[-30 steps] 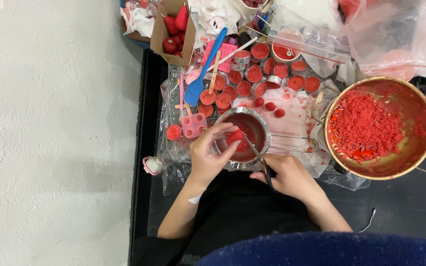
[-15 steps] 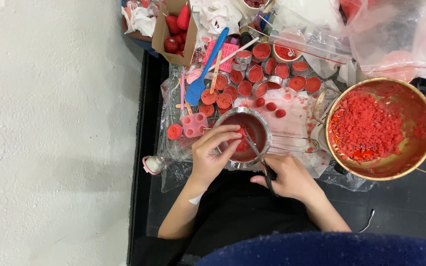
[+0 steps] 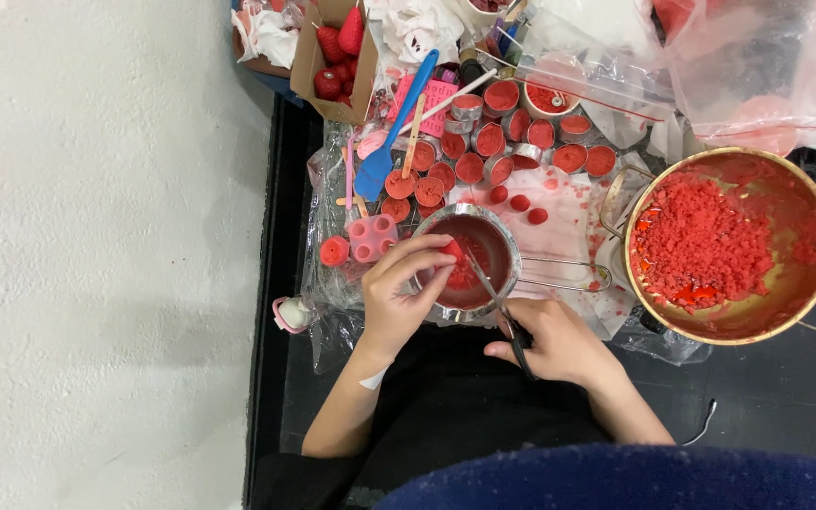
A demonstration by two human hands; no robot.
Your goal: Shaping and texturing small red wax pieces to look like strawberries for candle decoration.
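Observation:
My left hand (image 3: 403, 288) pinches a small red wax piece (image 3: 451, 250) over a small steel pot (image 3: 469, 260) that holds red wax. My right hand (image 3: 554, 345) grips black-handled scissors (image 3: 498, 302), whose blades reach up into the pot toward the red piece. The pot's wire handle (image 3: 564, 274) sticks out to the right over a stained white sheet.
A large brass bowl (image 3: 805, 203) of crumbled red wax sits at the right. Several small tins of red wax (image 3: 493, 142), a blue spatula (image 3: 384, 161), a pink mould (image 3: 373, 236) and a cardboard box (image 3: 332, 52) lie behind the pot. Plastic bags (image 3: 757, 66) are at the back right.
My left hand's fingers have shifted slightly at the pot's rim, holding the red piece against the scissor blades. My right hand stays by the scissors' handles.

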